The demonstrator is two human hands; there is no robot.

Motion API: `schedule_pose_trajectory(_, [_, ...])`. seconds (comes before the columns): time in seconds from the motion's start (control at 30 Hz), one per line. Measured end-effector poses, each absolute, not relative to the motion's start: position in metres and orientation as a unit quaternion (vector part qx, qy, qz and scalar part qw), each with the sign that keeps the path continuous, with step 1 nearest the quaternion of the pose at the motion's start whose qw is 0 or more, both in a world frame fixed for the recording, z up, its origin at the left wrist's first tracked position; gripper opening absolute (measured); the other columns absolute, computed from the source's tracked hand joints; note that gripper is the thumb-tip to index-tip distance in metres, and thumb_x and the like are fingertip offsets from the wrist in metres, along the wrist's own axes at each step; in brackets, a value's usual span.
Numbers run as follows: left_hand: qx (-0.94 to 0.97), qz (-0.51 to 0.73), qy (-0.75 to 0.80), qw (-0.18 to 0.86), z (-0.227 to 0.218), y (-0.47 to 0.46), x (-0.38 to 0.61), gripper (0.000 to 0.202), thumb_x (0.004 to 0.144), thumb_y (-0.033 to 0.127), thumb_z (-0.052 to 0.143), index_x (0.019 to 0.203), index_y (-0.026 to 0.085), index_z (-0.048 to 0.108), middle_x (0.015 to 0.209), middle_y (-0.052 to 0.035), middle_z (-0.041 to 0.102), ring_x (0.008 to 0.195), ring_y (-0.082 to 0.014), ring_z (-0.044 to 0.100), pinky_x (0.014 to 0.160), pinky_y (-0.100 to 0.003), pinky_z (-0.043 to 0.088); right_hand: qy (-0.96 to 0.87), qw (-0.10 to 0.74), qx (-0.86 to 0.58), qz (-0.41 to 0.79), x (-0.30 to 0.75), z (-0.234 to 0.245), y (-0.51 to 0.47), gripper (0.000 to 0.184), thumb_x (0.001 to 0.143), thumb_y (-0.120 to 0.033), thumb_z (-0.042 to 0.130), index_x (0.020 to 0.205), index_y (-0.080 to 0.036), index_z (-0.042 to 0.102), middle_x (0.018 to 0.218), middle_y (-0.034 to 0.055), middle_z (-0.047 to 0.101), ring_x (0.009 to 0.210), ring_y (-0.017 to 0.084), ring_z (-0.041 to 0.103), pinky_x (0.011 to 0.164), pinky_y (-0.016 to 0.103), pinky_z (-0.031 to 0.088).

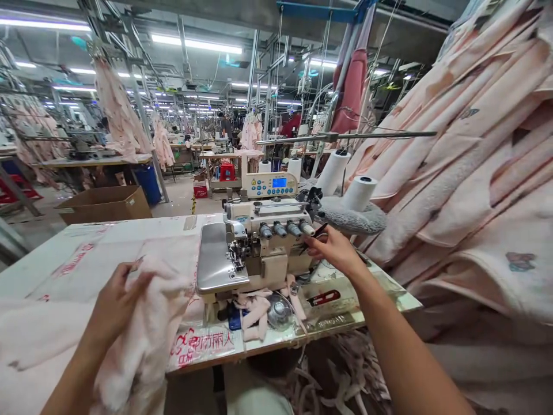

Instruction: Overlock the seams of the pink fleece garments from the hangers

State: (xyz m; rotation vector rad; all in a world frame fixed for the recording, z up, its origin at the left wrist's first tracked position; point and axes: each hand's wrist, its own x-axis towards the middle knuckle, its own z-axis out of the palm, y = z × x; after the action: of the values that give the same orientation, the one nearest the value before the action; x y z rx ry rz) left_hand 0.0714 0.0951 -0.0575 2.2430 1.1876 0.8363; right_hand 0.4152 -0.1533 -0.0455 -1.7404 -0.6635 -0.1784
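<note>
My left hand (116,300) grips a fluffy pale pink fabric piece (151,323) that lies on the table left of the overlock sewing machine (254,248). Its fingers are curled into the cloth. My right hand (334,248) reaches to the machine's right side, just below the row of tension knobs (285,229). Its fingers pinch a small dark tool, perhaps snips (317,233), which I cannot make out clearly. The machine's metal plate (216,259) and needle area are bare.
White thread cones (360,193) stand behind the machine, with a control panel (272,184). A large stack of pink printed garments (466,173) fills the right. Fabric scraps (254,311) lie under the machine and on the floor. A cardboard box (106,203) stands far left.
</note>
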Motion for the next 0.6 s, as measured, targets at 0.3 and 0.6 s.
schedule_pose_trajectory(0.3, [0.858,0.287,0.207,0.372,-0.024,0.017,0.088,0.033,0.077,0.055,0.046,0.090,0.027,0.056,0.085,0.0005,0.064,0.079,-0.0204,0.058,0.067,-0.025,0.044,-0.250,0.571,-0.765,-0.161,0.381,-0.030,-0.167,0.029,0.068,-0.041,0.066,0.086,-0.021,0.054,0.064,0.0007,0.060,0.046,0.018,0.054,0.046,0.030,0.043])
schedule_pose_trajectory(0.6, [0.870,0.253,0.168,0.388,-0.029,0.003,0.121,0.014,0.081,0.028,0.049,0.093,0.022,0.055,0.091,-0.0010,0.062,0.084,-0.0164,0.056,0.077,-0.026,0.043,-0.474,0.594,-0.630,0.160,0.238,-0.073,-0.135,0.022,0.086,-0.039,0.051,0.091,-0.021,0.061,0.087,0.0019,0.064,0.081,0.018,0.059,0.064,0.024,0.045])
